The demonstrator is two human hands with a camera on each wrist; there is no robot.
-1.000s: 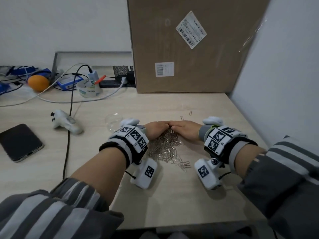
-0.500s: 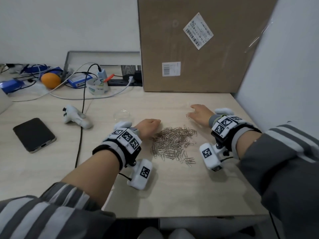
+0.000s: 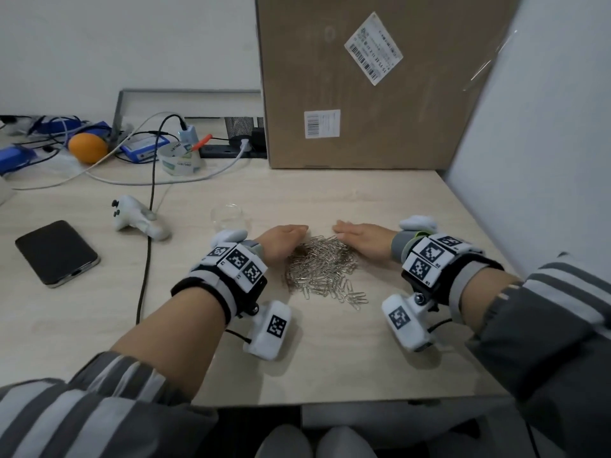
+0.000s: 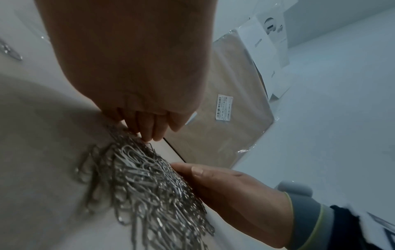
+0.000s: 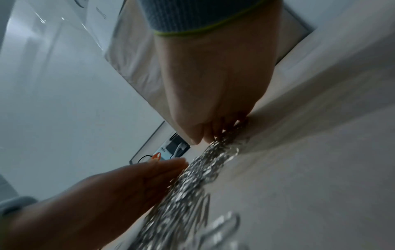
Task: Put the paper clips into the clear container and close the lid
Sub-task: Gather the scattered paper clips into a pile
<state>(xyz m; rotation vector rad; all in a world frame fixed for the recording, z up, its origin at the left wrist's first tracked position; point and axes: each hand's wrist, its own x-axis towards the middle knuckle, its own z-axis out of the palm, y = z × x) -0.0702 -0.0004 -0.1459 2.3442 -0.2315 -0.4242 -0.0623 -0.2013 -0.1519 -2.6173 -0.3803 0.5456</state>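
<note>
A heap of silver paper clips lies on the pale wooden table between my two hands. My left hand rests at the heap's left edge, its fingertips touching the clips. At the right edge, my right hand lies flat with straight fingers, which shows in the left wrist view too. In the right wrist view the right hand's fingertips meet the clips. Neither hand holds anything. The small clear container stands just behind my left hand. I see no lid.
A big cardboard box stands at the back, and a white partition closes the right side. To the left are a white controller, a black cable and a dark phone. A tape roll and an orange sit further back.
From the heap, my right hand reached out to the back right of the table. It has since returned to the heap's right edge. My left hand stayed by the left edge.
</note>
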